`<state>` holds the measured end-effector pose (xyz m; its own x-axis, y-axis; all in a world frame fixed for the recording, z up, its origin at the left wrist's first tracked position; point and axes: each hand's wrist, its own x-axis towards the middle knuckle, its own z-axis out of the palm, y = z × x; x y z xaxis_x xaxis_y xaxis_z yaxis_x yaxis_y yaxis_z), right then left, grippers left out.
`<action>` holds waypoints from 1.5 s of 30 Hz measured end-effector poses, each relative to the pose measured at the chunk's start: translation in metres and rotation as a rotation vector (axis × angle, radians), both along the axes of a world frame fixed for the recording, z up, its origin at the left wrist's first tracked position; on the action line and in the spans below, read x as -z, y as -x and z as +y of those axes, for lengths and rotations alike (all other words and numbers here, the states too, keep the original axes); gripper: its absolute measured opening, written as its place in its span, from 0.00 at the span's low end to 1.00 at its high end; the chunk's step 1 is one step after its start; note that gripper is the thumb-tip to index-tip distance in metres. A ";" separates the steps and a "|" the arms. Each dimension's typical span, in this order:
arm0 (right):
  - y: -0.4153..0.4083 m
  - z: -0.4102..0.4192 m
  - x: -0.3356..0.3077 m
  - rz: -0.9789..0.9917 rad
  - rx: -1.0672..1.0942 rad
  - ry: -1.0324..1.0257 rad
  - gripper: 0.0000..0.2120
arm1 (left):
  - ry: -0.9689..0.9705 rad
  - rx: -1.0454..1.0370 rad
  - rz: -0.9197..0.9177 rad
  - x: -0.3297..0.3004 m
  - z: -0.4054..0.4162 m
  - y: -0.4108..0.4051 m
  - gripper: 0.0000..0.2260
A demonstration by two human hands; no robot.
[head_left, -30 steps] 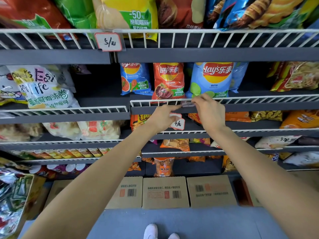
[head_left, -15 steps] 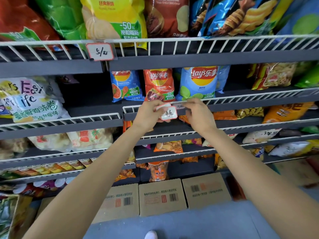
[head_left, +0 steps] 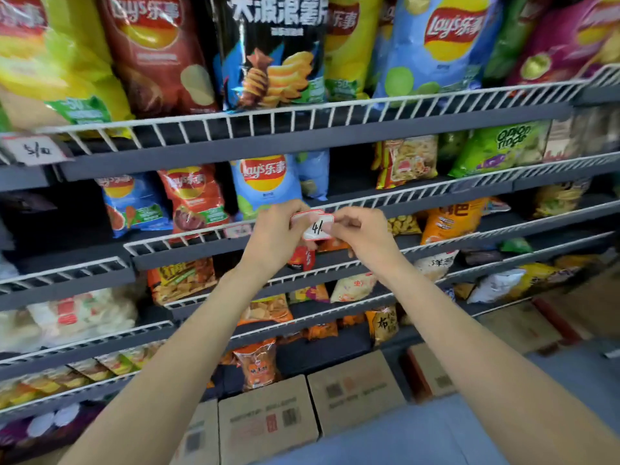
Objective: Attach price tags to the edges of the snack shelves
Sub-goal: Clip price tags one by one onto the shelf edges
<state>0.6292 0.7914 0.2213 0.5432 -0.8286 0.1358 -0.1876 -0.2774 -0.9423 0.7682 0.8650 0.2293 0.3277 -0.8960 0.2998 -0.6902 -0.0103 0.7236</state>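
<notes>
At mid-shelf height, both hands meet over a small stack of price tags (head_left: pixel 315 226), red-bordered, top one marked "4/". Left hand (head_left: pixel 275 234) grips the stack's left end w/ curled fingers; right hand (head_left: pixel 360 231) pinches the right edge of the front tag, thumb & forefinger closed on it. Half a sec ago the right hand was at the wire rail (head_left: pixel 214 234); now it's off the rail & on the stack, and the view has swung up & right. Looks like one tag (head_left: pixel 240 230) already sits on that rail, just left of the left hand, though it's blurred. Another tag (head_left: pixel 35 150) marked "5/" hangs on the upper shelf edge, far left. So prob. the next tag is being peeled off the stack; placing it isn't started yet.
</notes>
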 end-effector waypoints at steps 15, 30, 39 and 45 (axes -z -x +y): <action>0.245 -0.158 -0.016 0.116 0.093 0.144 0.04 | -0.065 0.024 0.480 -0.005 -0.134 0.249 0.06; 0.250 -0.313 0.010 0.416 0.103 0.351 0.05 | -0.347 -0.123 0.567 0.040 -0.301 0.251 0.19; 0.243 -0.346 0.017 0.379 0.042 0.387 0.03 | -0.365 -0.181 0.548 0.044 -0.315 0.257 0.14; 0.237 -0.351 0.024 0.330 -0.035 0.551 0.04 | -0.356 -0.226 0.398 0.049 -0.308 0.259 0.22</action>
<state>0.3927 0.4408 0.1972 0.6549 -0.6659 0.3574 -0.4251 -0.7156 -0.5542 0.5089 0.5575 0.1807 0.5486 -0.8136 -0.1926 -0.3181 -0.4162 0.8519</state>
